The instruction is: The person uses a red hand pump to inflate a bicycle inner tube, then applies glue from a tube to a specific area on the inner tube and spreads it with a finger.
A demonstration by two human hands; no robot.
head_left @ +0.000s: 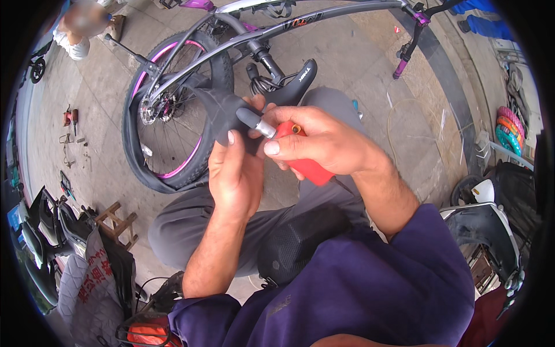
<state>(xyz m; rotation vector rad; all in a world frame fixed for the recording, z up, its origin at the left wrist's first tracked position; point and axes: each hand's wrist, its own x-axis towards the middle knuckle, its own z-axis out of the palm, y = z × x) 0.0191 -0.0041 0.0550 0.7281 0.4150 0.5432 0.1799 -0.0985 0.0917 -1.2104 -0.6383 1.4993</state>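
My left hand (pixel 234 173) grips a stretch of black inner tube (pixel 222 110), thumb on top and fingers curled under it. The tube runs back to the bicycle wheel (pixel 173 110), whose rim is pink and whose knobby tyre hangs partly off at the near side. In my right hand (pixel 324 139) is a red rotary grinder (pixel 309 159) with a silver collar and a dark grey rounded tip (pixel 248 118). That tip lies over the tube, close to my left fingers; I cannot tell if it touches. A dark cord leaves the grinder's lower end.
Beyond my hands stands the grey bicycle frame (pixel 231 43), with a black saddle (pixel 298 81) near my right hand. Tools (pixel 70 118) and a small wooden stool (pixel 117 224) are on the floor at left. Scooters flank me. A person (pixel 84 26) is at far left.
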